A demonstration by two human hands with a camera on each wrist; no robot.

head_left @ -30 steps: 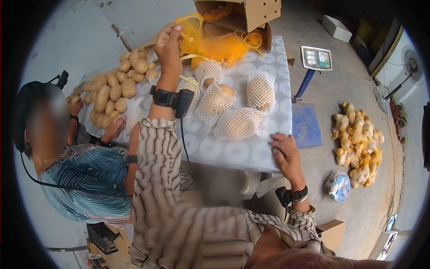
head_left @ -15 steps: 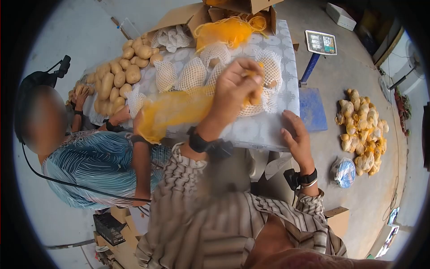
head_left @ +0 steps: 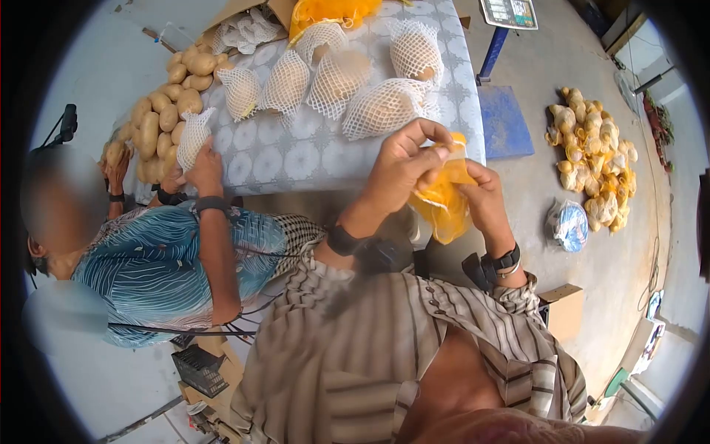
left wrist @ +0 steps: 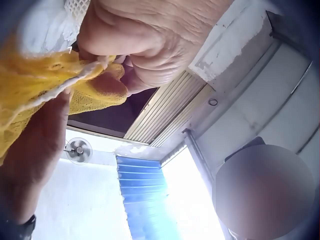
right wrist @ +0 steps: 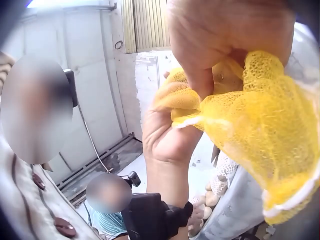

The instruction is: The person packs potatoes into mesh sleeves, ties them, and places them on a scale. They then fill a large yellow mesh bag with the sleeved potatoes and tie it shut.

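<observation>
A small yellow mesh bag (head_left: 447,198) hangs between my hands just off the table's front edge. My left hand (head_left: 403,164) pinches its upper edge between thumb and fingers. On the opposite side of the mouth, my right hand (head_left: 487,203) grips the netting. A white drawstring runs along the mesh bag (right wrist: 260,125) in the right wrist view. Potatoes in white foam net sleeves lie on the table beyond my hands, the nearest sleeved potato (head_left: 388,111) close to my left fingers.
Loose potatoes (head_left: 159,122) are heaped at the table's left end. There another person (head_left: 170,251) holds a foam-sleeved potato (head_left: 194,139). More yellow netting (head_left: 333,11) lies at the back. A scale (head_left: 503,122) stands right of the table, with filled yellow bags (head_left: 592,159) on the floor.
My left hand has brought the yellow bag from the back of the table to the front edge. My right hand has left the table corner and now grips the bag too.
</observation>
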